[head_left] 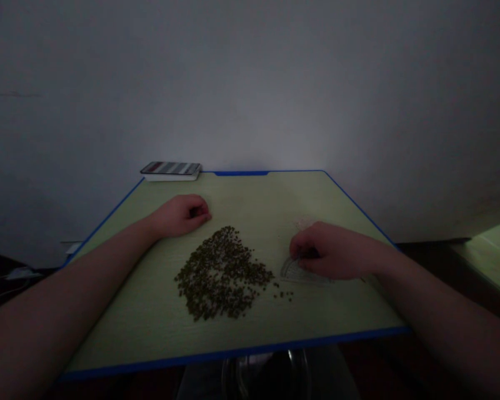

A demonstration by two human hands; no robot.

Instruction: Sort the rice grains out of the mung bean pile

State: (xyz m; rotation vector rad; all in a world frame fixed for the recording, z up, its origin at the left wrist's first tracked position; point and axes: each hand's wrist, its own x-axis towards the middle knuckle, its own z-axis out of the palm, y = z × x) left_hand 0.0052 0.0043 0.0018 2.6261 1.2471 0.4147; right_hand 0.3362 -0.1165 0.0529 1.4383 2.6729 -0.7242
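Observation:
A loose heap of small greenish-brown grains (225, 272), perhaps dried beans or seeds, is spread on the pale table (250, 200). My left hand (183, 215) rests on the surface just beyond the heap's upper left edge, its fingers loosely curled and no object visible in them. To the right of the heap lies a clear plastic protractor (291, 271), flat and partly covered by my right hand (331, 250). That hand's fingers are closed together over the protractor's upper part; whatever is at their tips is hidden. A few stray grains (283, 294) sit between the heap and the protractor.
A phone (173, 168) lies on a white box (170, 177) at the table's far left corner. Blue edging (233, 353) runs round the tabletop. Below the near edge is a shiny metal bowl (266, 372). A wall (250, 89) stands behind; white cables (20, 273) show at left.

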